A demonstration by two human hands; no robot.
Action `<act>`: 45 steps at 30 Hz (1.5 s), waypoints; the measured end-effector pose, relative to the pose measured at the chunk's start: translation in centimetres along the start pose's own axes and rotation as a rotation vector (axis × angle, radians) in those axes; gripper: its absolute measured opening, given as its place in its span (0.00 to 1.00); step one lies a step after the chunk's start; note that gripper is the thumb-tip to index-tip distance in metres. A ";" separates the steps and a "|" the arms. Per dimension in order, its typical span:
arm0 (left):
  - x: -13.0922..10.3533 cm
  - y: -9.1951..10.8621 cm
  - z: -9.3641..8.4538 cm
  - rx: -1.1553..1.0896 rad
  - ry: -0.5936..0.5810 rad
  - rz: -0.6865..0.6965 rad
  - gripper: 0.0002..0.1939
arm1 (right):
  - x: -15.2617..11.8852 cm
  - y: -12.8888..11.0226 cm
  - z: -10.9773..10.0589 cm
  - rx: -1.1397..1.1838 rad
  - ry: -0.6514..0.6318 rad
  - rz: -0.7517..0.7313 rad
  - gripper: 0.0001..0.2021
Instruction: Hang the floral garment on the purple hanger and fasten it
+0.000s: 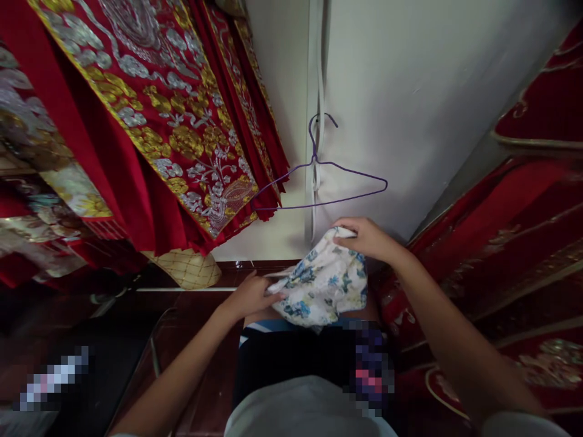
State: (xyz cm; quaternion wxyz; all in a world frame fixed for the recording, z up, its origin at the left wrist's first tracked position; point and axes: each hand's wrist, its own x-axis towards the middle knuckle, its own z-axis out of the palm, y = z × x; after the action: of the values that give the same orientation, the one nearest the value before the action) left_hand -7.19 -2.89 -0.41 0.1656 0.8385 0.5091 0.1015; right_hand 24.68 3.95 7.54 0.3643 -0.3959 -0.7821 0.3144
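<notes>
A white cloth with blue flowers (323, 282) is stretched between my two hands, above my lap. My left hand (255, 294) grips its left edge, thumb on top and fingers partly hidden. At its upper right corner, my right hand (362, 237) pinches the fabric between thumb and fingers. Beyond the cloth, a purple wire hanger (348, 197) hangs against the wall beside a white cord, touched by neither hand. Its left end meets the red embroidered drapery.
Red drapery with gold and silver embroidery (182, 115) hangs at the left. Red carved panels (514, 243) stand at the right. A pale wall (387, 79) lies ahead. A cream quilted object (186, 268) shows below the drapery, and a black surface (109, 352) at lower left.
</notes>
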 end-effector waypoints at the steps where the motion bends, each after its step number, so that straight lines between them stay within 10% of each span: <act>1: 0.1 -0.6 -1.0 0.054 0.012 -0.024 0.21 | 1.1 1.0 0.1 -0.003 0.035 -0.011 0.19; 5: 0.4 -1.5 -4.8 0.198 0.159 -0.052 0.23 | 5.3 3.8 0.5 -0.053 0.200 -0.029 0.36; 10: 1.3 -1.9 -7.2 0.261 0.280 -0.051 0.21 | 7.3 5.0 0.7 -0.208 0.239 -0.103 0.19; 32: 8.2 0.4 -11.7 -0.152 0.554 -0.045 0.17 | 1.4 2.5 -0.8 -0.116 0.189 -0.005 0.23; 45: 11.7 4.0 -12.4 -0.359 0.844 0.215 0.14 | -0.2 1.0 -0.6 -0.067 0.194 0.040 0.23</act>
State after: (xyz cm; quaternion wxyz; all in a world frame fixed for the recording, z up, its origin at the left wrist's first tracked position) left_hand -2.71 7.96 12.57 0.0752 0.7301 0.4164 0.5366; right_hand 25.63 4.40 6.99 0.4185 -0.4519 -0.7452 0.2558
